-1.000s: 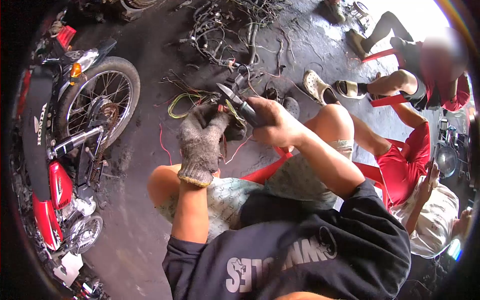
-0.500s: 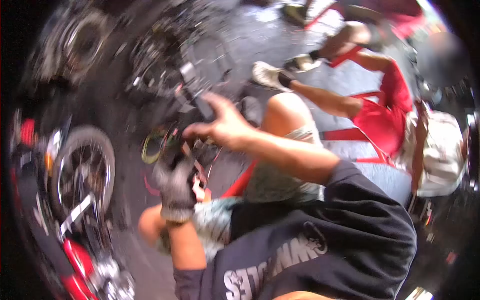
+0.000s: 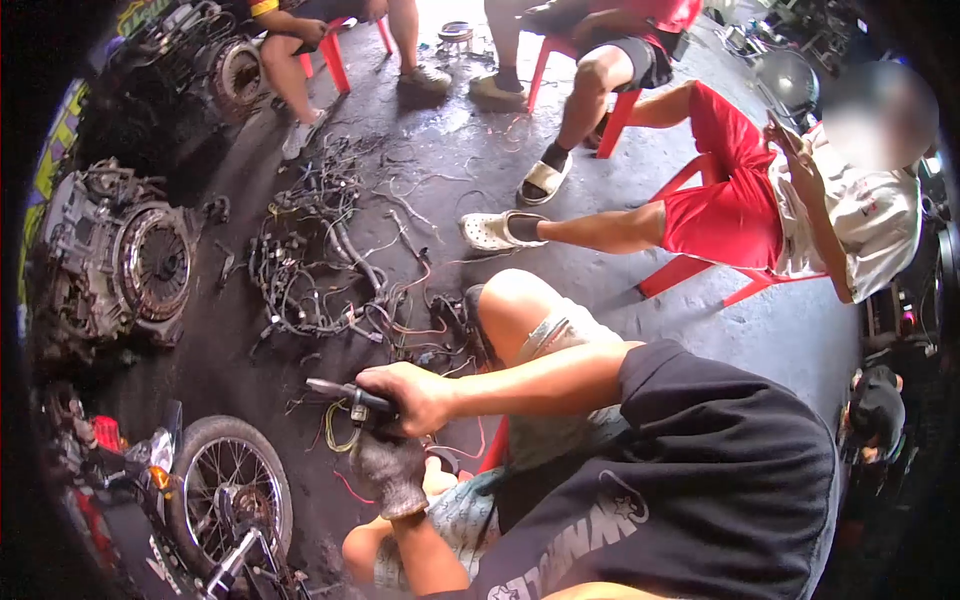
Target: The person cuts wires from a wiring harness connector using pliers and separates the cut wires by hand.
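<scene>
- We see a hand tool (image 3: 328, 388) in the right hand (image 3: 412, 398), ahead of the knees; its pale metal end points left, clear of the fingers.
- Right fingers: closed round the dark handle (image 3: 372, 400), no gap showing.
- Left hand (image 3: 388, 472): in a grey knit glove, just below the right. Its fingers are bunched and partly hidden; we cannot tell how far open they are, or whether they hold anything.
- Handling, our judgement: tool stiff and fairly light, not fragile. Best held by the handle, clear of the metal end, which may be sharp; grease could make it slippery.
- Looks: slim, tapering metal, darker grip, a small bright part near the join. Too small for us to name the type.
- Nearby: thin yellow-green wires (image 3: 330, 437), soft and looped, just below the tool's tip. Tangled wiring (image 3: 355, 255) lies farther off on the floor.
</scene>
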`<state>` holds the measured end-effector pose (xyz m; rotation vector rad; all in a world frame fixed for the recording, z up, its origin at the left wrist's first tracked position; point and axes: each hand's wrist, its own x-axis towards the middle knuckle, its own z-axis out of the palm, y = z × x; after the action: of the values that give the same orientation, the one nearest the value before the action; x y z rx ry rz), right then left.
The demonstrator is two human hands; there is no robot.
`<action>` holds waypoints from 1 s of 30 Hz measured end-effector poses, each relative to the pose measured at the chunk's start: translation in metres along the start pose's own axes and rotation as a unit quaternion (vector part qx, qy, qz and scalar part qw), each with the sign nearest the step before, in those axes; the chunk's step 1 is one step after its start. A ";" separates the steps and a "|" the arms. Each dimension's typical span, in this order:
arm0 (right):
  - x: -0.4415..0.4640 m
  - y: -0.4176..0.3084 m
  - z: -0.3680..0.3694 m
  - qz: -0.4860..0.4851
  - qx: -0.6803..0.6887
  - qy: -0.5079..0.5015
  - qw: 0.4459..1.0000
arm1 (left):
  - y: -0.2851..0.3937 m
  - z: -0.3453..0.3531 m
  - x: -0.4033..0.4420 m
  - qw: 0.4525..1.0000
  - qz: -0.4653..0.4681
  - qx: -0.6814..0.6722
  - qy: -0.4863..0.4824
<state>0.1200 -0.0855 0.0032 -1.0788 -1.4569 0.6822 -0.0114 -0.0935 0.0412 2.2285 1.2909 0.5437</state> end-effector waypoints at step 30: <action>0.005 -0.010 0.036 0.082 -0.017 0.006 0.996 | -0.199 0.081 -0.024 0.989 -0.086 0.084 -0.089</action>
<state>0.0835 -0.0791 0.0077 -1.2375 -1.3835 0.7671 -0.1116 -0.0487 -0.1448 2.2125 1.4617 0.1720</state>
